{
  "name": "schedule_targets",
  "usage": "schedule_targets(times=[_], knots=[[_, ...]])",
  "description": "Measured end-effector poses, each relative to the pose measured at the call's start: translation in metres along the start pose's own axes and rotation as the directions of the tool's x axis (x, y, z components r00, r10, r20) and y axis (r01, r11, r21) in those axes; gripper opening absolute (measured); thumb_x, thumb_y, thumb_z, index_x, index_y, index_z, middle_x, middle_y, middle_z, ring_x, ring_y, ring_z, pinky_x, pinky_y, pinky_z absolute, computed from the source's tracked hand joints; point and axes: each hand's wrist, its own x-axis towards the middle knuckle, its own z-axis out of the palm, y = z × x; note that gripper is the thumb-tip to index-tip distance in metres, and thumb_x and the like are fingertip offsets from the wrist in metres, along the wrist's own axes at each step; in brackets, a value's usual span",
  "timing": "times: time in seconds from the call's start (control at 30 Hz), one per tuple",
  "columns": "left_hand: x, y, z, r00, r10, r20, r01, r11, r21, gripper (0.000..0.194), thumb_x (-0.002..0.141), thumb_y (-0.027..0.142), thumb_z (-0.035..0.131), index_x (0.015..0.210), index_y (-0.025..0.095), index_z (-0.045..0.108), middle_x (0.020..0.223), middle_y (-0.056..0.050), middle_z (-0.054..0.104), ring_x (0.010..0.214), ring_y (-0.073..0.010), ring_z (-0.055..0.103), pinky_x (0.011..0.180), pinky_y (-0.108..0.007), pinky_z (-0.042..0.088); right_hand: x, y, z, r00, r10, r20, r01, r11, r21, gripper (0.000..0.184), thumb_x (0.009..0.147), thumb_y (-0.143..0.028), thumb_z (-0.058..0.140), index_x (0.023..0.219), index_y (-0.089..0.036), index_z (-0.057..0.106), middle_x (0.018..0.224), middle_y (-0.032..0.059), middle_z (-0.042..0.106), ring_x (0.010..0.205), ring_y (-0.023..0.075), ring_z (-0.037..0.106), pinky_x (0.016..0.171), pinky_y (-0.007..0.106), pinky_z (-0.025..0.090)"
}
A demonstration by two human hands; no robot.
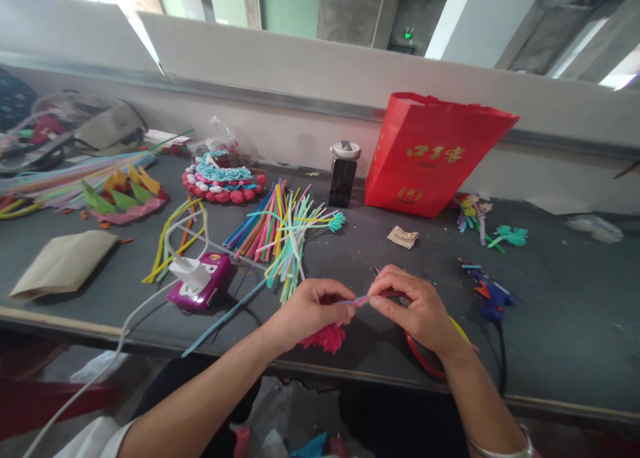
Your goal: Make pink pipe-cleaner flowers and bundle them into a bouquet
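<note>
My left hand (310, 308) and my right hand (417, 305) meet over the dark table's (550, 325) near edge. Both pinch a thin pink strip (359, 301) stretched between their fingertips. A pink fringed flower (325, 338) hangs just below my left hand, seemingly joined to the strip. Scissors with red handles (417, 355) lie under my right hand, mostly hidden by it. A loose bundle of coloured straws (277, 228) lies fanned out just beyond my left hand.
A blue glue gun (487, 291) lies right of my right hand. A red bag (430, 155) stands at the back, a dark bottle (344, 175) beside it. A magenta device (200, 281) with white cable, paper crown (123, 198), flower cake (223, 178) and brown envelope (63, 261) sit left.
</note>
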Motion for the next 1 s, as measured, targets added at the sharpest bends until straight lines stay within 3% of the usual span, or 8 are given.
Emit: schedule_targets(times=[0.3,0.53,0.67,0.8,0.9,1.0], knots=[[0.002,-0.002,-0.001,1.000,-0.010,0.000,0.010,1.000,0.012,0.026,0.065,0.034,0.080,0.080,0.013,0.074,0.063,-0.002,0.065,0.054,-0.0087,0.054,0.054,-0.020,0.040,-0.001,-0.003,0.005,0.999,-0.038,-0.015,0.037,0.998,-0.048,0.010,0.086,-0.016,0.061,0.078,-0.020,0.067,0.073,0.0010,0.063,0.074,0.0160,0.059,0.066,0.027,0.047],[0.002,-0.001,0.002,1.000,0.003,-0.027,-0.002,1.000,0.031,0.026,0.066,0.037,0.079,0.074,0.013,0.071,0.060,-0.001,0.061,0.052,-0.0084,0.051,0.052,-0.020,0.037,-0.001,-0.010,0.004,0.995,-0.097,-0.007,0.092,0.965,-0.244,0.013,0.087,-0.014,0.059,0.078,-0.022,0.063,0.073,-0.0015,0.065,0.070,0.0151,0.059,0.083,0.035,0.046],[0.004,-0.003,0.002,0.995,0.050,-0.083,-0.037,0.988,0.149,0.023,0.069,0.036,0.075,0.073,0.014,0.071,0.059,-0.001,0.060,0.052,-0.0096,0.051,0.051,-0.021,0.037,-0.003,-0.009,0.005,0.992,-0.125,0.028,0.127,0.946,-0.299,0.012,0.088,-0.013,0.059,0.082,-0.023,0.063,0.076,-0.0015,0.065,0.074,0.0159,0.058,0.090,0.038,0.042],[0.007,-0.010,0.000,0.979,0.156,-0.131,-0.107,0.942,0.317,0.018,0.074,0.032,0.070,0.077,0.014,0.072,0.068,-0.004,0.065,0.062,-0.0129,0.056,0.057,-0.022,0.042,-0.003,-0.007,0.012,0.985,-0.175,0.000,0.154,0.866,-0.475,0.009,0.089,-0.015,0.059,0.083,-0.021,0.063,0.078,0.0014,0.065,0.078,0.0189,0.055,0.080,0.036,0.041],[0.007,-0.009,0.001,0.983,0.129,-0.132,-0.096,0.968,0.231,0.017,0.075,0.029,0.069,0.080,0.013,0.070,0.068,-0.004,0.066,0.062,-0.0126,0.057,0.058,-0.022,0.043,-0.002,-0.008,0.017,0.979,-0.202,-0.038,0.141,0.797,-0.588,0.009,0.090,-0.015,0.058,0.085,-0.019,0.064,0.080,0.0039,0.065,0.080,0.0207,0.054,0.074,0.035,0.039],[0.004,0.000,0.003,0.996,0.033,-0.084,-0.032,0.999,0.017,0.017,0.075,0.029,0.070,0.081,0.013,0.067,0.065,-0.003,0.065,0.057,-0.0104,0.054,0.059,-0.022,0.044,-0.001,-0.010,0.021,0.972,-0.228,-0.050,0.151,0.778,-0.610,0.012,0.092,-0.014,0.055,0.087,-0.019,0.065,0.082,0.0041,0.066,0.081,0.0204,0.055,0.078,0.036,0.039]])
